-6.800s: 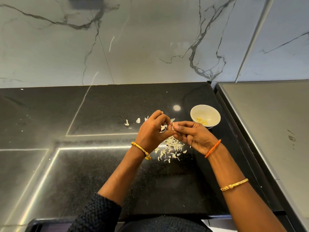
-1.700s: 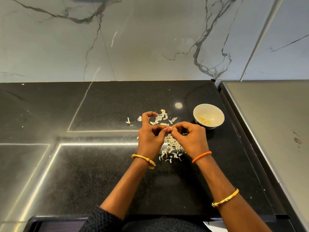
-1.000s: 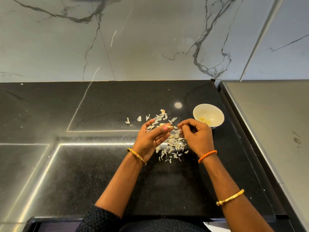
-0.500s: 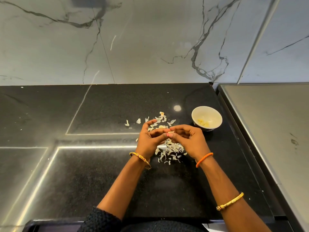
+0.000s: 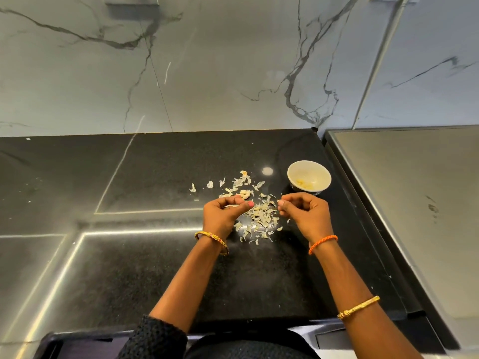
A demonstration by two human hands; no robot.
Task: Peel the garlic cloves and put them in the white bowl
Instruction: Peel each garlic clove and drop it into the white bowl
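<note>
Working low over a scatter of pale papery garlic skins (image 5: 259, 213) on the glossy black stone worktop (image 5: 155, 268), hands a short way apart. Left hand (image 5: 224, 213) curled, fingers (image 5: 245, 204) folded in toward the thumb, apparently pinched on something small and pale, probably a clove being stripped, though too little shows to be certain. Right hand (image 5: 304, 212) likewise curled, thumb and forefinger tips pressed together at the side facing the left hand, perhaps nipping a shred of skin just pulled free; cannot tell whether anything sits between them. Held that way, it seems, so one hand steadies the clove while the other tears the husk off, and kept directly above the litter so each flake drops onto the same heap instead of spreading.

Small round white ceramic bowl (image 5: 294, 168) standing just beyond the right hand, near the worktop's right edge, with a few yellowish peeled garlic cloves (image 5: 304, 183) lying in its bottom. Placed there, presumably, for a short reach from the right hand and clear of the falling skins, so peel and clove stay sorted. A couple of plumper pale pieces among the skins at the far side of the heap, possibly unpeeled cloves, too small to say.

Task judged partly done: some cloves in the bowl, one apparently in hand. Next likely: finishing the strip, then carrying the bare clove across to the bowl without dragging skin along.
</note>
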